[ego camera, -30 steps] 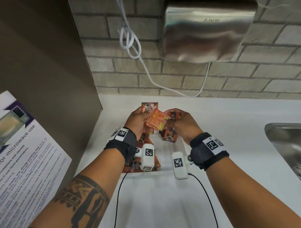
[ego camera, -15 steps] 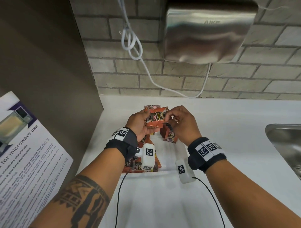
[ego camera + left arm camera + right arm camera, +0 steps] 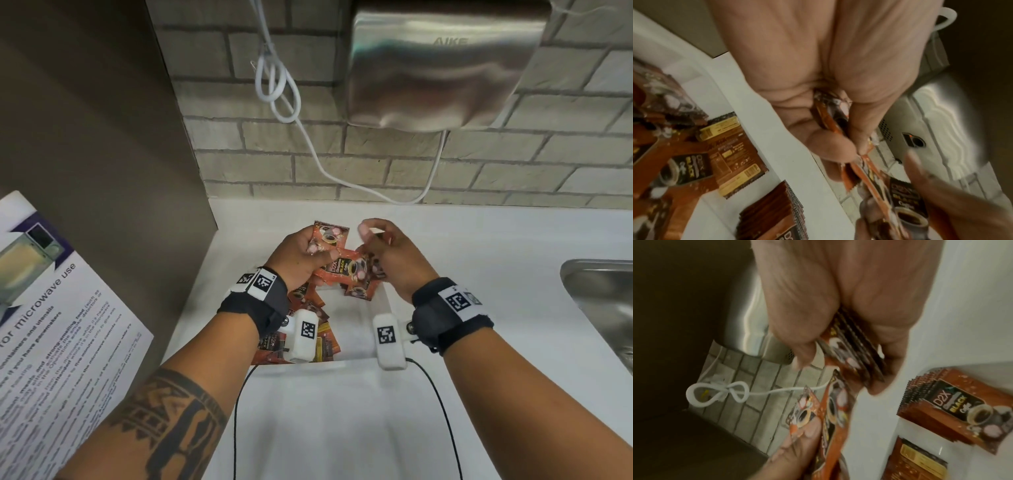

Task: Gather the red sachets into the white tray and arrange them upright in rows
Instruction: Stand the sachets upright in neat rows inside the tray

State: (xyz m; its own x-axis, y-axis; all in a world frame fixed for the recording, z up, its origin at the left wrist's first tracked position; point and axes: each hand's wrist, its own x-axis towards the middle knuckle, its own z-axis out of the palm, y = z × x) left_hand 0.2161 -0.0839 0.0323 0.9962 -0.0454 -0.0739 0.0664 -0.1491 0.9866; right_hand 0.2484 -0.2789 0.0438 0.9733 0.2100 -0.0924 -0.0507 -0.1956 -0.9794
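Observation:
Both my hands hover over the far end of the white tray. My left hand grips a few red sachets, fanned out between thumb and fingers. A small stack of red sachets is gripped by my right hand, whose thumb is raised. One sachet sits face-up between the two hands. Loose sachets lie jumbled along the tray's left side. A short upright row stands at the tray's far end.
The tray sits on a white counter against a brick wall. A steel hand dryer and its looped white cord hang above. To the right is a steel sink. On the left are a brown panel and a microwave notice.
The sachet between my hands has turned printed face up and sunk lower, nearer the tray. My right thumb has lifted off it. Both hands stay over the tray's far end.

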